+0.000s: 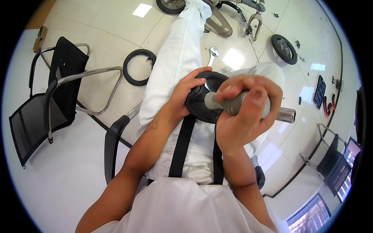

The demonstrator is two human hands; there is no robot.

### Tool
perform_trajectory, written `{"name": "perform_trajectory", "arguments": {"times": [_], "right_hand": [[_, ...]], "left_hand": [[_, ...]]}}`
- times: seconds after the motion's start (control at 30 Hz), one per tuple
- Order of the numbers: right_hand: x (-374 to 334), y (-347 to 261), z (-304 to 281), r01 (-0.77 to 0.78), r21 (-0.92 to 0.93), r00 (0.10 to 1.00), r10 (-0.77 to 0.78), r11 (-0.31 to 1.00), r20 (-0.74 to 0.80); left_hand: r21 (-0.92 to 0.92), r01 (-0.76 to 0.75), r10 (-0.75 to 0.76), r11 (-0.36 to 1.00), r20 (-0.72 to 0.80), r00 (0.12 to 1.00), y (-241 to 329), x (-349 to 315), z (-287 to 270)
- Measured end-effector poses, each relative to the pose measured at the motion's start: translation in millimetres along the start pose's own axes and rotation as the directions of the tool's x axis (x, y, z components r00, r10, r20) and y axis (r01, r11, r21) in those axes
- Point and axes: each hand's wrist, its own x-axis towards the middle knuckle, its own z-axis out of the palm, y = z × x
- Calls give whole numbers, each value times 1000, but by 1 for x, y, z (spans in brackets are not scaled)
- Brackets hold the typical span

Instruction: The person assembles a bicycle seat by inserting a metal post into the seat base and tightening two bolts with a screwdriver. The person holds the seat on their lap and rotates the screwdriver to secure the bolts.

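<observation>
My left hand (185, 91) grips the left edge of a round black wheel-like part (197, 101), its fingers over the rim. The part rests on my lap between my thighs. My right hand (248, 112) is closed around a thick grey handle (234, 104) with ridges, held over the part. The handle's rounded grey end (211, 101) lies in front of the part's middle. The rest of this tool is hidden, so its kind cannot be told. An adjustable wrench (212, 56) lies on the floor just beyond the part.
A black tyre (140, 67) lies left of my leg, beside a black mesh chair (64, 81). Dismantled scooter or bike parts (221, 19) are ahead. To the right are a small wheel (284, 49), a black tool tray (319, 92), red-handled tools (326, 105) and another chair (335, 167).
</observation>
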Motion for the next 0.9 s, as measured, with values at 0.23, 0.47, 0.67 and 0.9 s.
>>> {"name": "perform_trajectory", "arguments": {"times": [0.23, 0.47, 0.67, 0.9], "right_hand": [[-3, 9, -6, 155, -41, 987, -156, 987, -32], [-5, 7, -1, 108, -134, 983, -126, 985, -136], [-11, 5, 3, 121, -163, 981, -144, 979, -133], [-15, 6, 6, 122, -152, 973, -149, 981, -178]], "left_hand": [[55, -24, 24, 998, 5, 1000, -3, -4, 1], [50, -35, 35, 998, 1, 999, -4, -3, 1], [69, -38, 38, 997, -2, 999, -5, -2, 0], [78, -51, 53, 996, -22, 998, -6, -2, -1]]}}
